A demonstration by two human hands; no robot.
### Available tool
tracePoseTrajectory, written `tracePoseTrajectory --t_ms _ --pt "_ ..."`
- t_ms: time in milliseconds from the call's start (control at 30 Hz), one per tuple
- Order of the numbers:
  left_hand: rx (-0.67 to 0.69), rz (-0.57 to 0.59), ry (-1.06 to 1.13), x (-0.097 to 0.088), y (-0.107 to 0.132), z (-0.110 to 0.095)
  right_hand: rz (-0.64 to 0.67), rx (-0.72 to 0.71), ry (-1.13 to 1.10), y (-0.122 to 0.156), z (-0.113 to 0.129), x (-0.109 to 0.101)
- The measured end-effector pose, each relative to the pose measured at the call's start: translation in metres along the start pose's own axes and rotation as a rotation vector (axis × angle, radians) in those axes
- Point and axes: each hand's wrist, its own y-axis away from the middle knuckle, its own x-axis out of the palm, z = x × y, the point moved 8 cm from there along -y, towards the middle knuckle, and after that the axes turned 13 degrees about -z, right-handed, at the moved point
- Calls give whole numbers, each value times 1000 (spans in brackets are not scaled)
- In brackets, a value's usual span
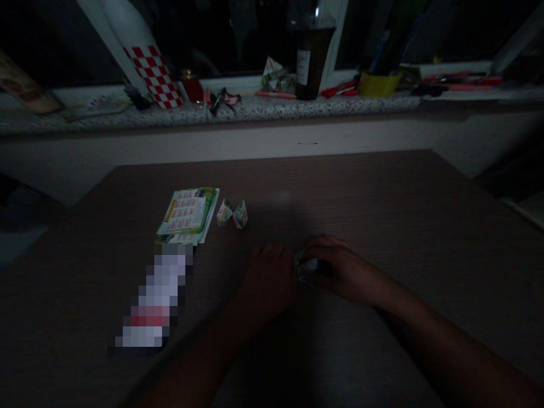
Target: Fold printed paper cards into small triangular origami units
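A small piece of folded printed paper (306,270) lies low over the table between my hands. My right hand (340,266) holds its right side, fingers curled over it and the thumb below. At the paper's left edge is my left hand (272,275), closed with its back upward; the thumb and fingertips are hidden, and it seems to grip that edge. Beyond my left hand sits a folded paper figure (232,213) with two puffed ends and a narrow middle. Just left of that figure is a stack of printed calendar sheets (187,212).
A blurred-out phone-shaped object (155,300) lies at the left of the wooden table (361,192). On the stone windowsill (238,113) stand a checkered bottle (155,73), a dark labelled cup (312,62), a yellow tape roll (379,85), pens and another paper piece (272,73). Light is dim.
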Motion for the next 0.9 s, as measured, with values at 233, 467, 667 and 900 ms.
tracePoseTrajectory --t_ms 233,467,667,900 --pt "7 -6 17 0 0 0 13 -5 71 1 0 4" --pt "5 -1 31 0 0 0 36 -3 97 -1 2 4" --pt "-6 -2 32 0 0 2 56 -3 95 -1 3 3" --pt "-54 14 37 -2 2 4 51 -11 89 -1 3 3"
